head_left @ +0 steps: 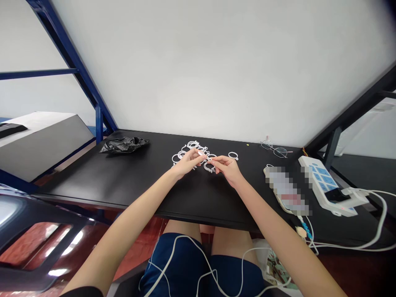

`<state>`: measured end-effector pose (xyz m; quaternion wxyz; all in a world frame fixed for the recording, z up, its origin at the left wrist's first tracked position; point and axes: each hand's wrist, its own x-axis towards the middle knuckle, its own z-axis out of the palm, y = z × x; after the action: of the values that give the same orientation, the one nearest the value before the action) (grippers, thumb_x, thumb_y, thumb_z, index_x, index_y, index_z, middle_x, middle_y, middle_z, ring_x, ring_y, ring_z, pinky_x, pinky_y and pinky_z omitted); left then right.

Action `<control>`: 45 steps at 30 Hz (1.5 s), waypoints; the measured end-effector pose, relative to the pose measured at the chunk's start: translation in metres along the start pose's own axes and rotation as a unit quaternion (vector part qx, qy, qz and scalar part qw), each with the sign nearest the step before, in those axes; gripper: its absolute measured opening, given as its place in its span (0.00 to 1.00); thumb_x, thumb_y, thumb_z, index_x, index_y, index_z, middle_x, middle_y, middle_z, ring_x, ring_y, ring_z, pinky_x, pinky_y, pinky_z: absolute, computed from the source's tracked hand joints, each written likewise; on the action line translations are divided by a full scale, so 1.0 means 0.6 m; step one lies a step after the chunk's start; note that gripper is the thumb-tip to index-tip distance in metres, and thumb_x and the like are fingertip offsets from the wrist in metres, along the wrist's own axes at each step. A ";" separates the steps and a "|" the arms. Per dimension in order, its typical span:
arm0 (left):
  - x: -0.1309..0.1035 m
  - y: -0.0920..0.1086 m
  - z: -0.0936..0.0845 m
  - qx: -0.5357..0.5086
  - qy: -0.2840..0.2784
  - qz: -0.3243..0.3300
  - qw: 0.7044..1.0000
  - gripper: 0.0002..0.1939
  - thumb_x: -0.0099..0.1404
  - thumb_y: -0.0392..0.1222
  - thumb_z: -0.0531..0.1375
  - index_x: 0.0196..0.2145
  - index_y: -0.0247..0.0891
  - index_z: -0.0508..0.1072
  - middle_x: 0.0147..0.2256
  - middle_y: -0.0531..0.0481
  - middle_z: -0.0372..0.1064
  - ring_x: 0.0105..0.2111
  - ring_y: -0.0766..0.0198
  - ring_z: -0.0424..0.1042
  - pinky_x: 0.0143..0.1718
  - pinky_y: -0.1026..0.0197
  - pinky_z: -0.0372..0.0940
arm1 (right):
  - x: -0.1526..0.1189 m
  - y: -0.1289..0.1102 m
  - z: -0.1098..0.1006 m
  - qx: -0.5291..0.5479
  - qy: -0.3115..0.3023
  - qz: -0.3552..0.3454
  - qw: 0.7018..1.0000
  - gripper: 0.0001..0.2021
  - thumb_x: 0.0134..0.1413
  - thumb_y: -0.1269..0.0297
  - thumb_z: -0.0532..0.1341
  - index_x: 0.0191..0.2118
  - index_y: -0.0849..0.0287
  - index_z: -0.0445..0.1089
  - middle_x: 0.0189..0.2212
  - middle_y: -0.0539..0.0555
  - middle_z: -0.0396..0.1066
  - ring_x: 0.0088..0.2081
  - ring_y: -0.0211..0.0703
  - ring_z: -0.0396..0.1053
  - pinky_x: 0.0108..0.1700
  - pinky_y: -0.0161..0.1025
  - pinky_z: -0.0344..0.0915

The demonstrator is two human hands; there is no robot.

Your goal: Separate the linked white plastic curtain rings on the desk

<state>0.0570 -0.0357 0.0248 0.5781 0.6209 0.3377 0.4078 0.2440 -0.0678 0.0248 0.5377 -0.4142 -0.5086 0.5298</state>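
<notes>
Over the middle of the black table, my left hand is closed in a pinch on a small white plastic piece that looks like part of a ring. My right hand pinches the same white piece from the other side, fingertips close to the left ones. A white open ring shows just below the fingertips; whether it hangs from them or lies on the table I cannot tell. Behind and beneath my left hand lies a loose pile of white plastic rings, partly hidden by it. One separate white ring rests beyond my right hand.
The black table meets a pale wall. A crumpled black plastic bag lies left. To the right are eyeglasses, a phone with a cable, and a white power strip. White cables cross my lap.
</notes>
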 end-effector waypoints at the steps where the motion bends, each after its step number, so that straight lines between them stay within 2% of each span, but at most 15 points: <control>1: 0.000 0.000 0.000 -0.001 0.000 0.001 1.000 0.19 0.59 0.54 0.63 0.37 0.37 0.68 0.33 0.51 0.69 0.35 0.66 0.69 0.37 0.62 0.62 | 0.000 0.000 0.000 0.000 0.000 0.001 1.000 0.12 0.35 0.59 0.74 0.29 0.57 0.78 0.25 0.51 0.77 0.18 0.32 0.61 0.24 0.37 0.61; 21: 0.001 -0.002 0.000 -0.021 -0.003 -0.004 1.000 0.18 0.58 0.53 0.64 0.37 0.37 0.68 0.32 0.52 0.69 0.33 0.67 0.68 0.36 0.62 0.61 | -0.003 -0.003 0.004 -0.004 0.004 0.016 1.000 0.15 0.34 0.57 0.74 0.30 0.57 0.76 0.28 0.52 0.78 0.18 0.31 0.62 0.23 0.36 0.62; 36: -0.002 0.004 0.002 -0.050 -0.025 0.023 0.998 0.17 0.55 0.48 0.68 0.36 0.37 0.68 0.37 0.48 0.72 0.38 0.62 0.70 0.38 0.60 0.61 | -0.003 -0.004 0.006 -0.018 -0.002 0.020 1.000 0.16 0.35 0.55 0.74 0.29 0.58 0.74 0.27 0.51 0.76 0.18 0.30 0.61 0.23 0.35 0.62; 45: -0.001 -0.001 -0.002 -0.091 -0.047 0.034 0.994 0.21 0.52 0.40 0.70 0.42 0.39 0.68 0.42 0.47 0.71 0.45 0.60 0.70 0.47 0.55 0.64 | -0.005 -0.005 0.007 -0.034 -0.001 0.008 0.999 0.17 0.34 0.54 0.74 0.27 0.58 0.73 0.23 0.47 0.71 0.18 0.31 0.61 0.23 0.36 0.62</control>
<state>0.0561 -0.0355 0.0244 0.6330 0.5954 0.2502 0.4269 0.2405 -0.0713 0.0281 0.5186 -0.4358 -0.5230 0.5173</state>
